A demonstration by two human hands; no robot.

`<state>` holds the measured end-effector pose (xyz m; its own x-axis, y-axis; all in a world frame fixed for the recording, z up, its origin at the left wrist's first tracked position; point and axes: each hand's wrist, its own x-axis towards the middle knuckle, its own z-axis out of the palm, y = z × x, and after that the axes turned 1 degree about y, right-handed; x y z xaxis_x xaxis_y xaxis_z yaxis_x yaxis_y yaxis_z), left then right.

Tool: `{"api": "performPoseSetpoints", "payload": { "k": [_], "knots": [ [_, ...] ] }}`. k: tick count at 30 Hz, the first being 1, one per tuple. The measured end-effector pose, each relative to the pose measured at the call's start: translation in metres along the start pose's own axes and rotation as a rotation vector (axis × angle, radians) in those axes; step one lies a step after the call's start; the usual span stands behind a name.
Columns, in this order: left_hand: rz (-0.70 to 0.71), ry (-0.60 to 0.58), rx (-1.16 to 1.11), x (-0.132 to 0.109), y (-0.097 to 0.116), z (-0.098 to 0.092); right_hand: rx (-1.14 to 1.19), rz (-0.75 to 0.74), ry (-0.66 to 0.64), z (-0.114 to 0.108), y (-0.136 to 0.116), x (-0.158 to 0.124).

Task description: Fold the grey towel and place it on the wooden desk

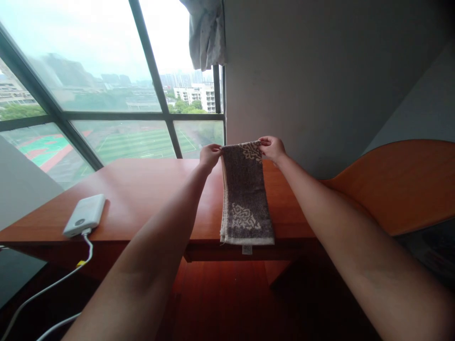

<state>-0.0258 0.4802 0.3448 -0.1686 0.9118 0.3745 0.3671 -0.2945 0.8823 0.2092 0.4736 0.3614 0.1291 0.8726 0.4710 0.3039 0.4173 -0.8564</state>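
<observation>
- Nearest the camera, the left forearm (pixel 149 246) and right forearm (pixel 341 232) reach forward over the tabletop's (pixel 159 189) near edge.
- The left hand (pixel 210 156) pinches one top corner of a grey-brown patterned towel (pixel 245 187); the right hand (pixel 273 149) pinches the other, so both are grasping it.
- The towel hangs between them in a narrow strip, its lower hem at the tabletop's near edge, a white label (pixel 247 249) showing below. Whether the cloth touches that edge is hard to tell from this angle.
- Stacked borders down its left side suggest that lengthwise folding is done; the strip looks even. Laying it flat and letting go are not yet done. Any further fold remains open.
- Toward the tabletop's near left corner lies a white power bank (pixel 85 214), its plugged-in cable (pixel 90 248) dropping over the near edge.
- Beyond the far edge stands a window (pixel 167 113) with a bunched curtain (pixel 208 38).
</observation>
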Motion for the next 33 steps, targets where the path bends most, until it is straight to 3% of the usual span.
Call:
{"api": "performPoseSetpoints", "payload": {
  "k": [4, 7, 12, 15, 19, 23, 26, 29, 33],
  "knots": [
    [0.061, 0.016, -0.003, 0.004, -0.003, 0.006, -0.027, -0.027, -0.006, -0.001, 0.006, -0.003],
    [0.136, -0.015, 0.019, -0.016, -0.005, -0.001, -0.026, -0.044, -0.023, -0.008, 0.008, -0.027],
    [0.281, -0.155, 0.134, -0.11, -0.021, -0.03, -0.03, -0.065, -0.077, -0.032, 0.016, -0.119],
    [0.281, -0.214, 0.257, -0.172, -0.039, -0.044, -0.117, -0.05, -0.238, -0.045, 0.031, -0.186],
    [0.41, -0.377, 0.36, -0.222, -0.053, -0.052, -0.31, -0.321, -0.328, -0.053, 0.053, -0.243],
    [0.464, -0.404, 0.433, -0.241, -0.049, -0.055, -0.386, -0.404, -0.333, -0.055, 0.062, -0.258],
    [0.496, -0.367, 0.573, -0.246, -0.034, -0.05, -0.446, -0.441, -0.357, -0.053, 0.06, -0.261],
    [0.478, -0.34, 0.717, -0.248, -0.011, -0.033, -0.474, -0.399, -0.294, -0.044, 0.055, -0.271],
    [0.35, -0.327, 0.907, -0.235, 0.013, 0.0, -0.501, -0.284, -0.175, -0.022, 0.042, -0.293]
  ]
}}
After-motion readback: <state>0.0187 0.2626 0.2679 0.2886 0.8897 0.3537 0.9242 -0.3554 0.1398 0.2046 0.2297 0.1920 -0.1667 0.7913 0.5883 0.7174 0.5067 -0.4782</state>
